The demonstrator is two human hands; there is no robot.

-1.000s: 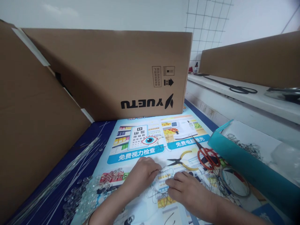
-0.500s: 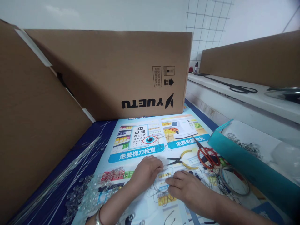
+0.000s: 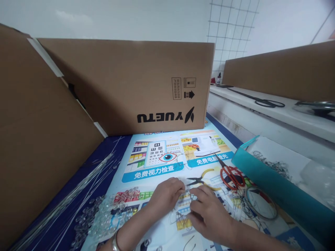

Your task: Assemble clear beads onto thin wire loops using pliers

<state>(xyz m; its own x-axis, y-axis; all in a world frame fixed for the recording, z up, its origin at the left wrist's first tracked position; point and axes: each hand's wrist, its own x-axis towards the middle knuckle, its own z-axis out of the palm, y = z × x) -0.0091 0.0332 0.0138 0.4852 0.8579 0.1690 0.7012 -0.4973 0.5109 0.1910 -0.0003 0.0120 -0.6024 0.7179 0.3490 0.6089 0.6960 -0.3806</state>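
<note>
a tangle of thin dark wire (image 3: 183,212) lies on the glossy printed poster (image 3: 157,164) that covers the bench, right under both hands. the left hand (image 3: 166,195) has its fingers curled narrow and pinches a strand of that wire at its fingertips. the right hand (image 3: 209,212) meets it fingertip to fingertip, also pinched on the wire, its palm resting over the tangle.

just beyond the fingertips lie yellow-handled needle-nose pliers (image 3: 202,180), and beside them, to the right, red-handled scissors (image 3: 231,174). a round wire ring (image 3: 261,205) sits further right, touching a teal plastic sheet (image 3: 277,188) with a raised edge.

left of the left wrist, a heap of clear glass beads (image 3: 104,216) spreads over the poster's edge, and a bundle of long thin clear rods (image 3: 68,198) lies well apart on the blue bench surface. a brown cardboard box printed "yuetu" upside down (image 3: 136,83) stands behind.
</note>
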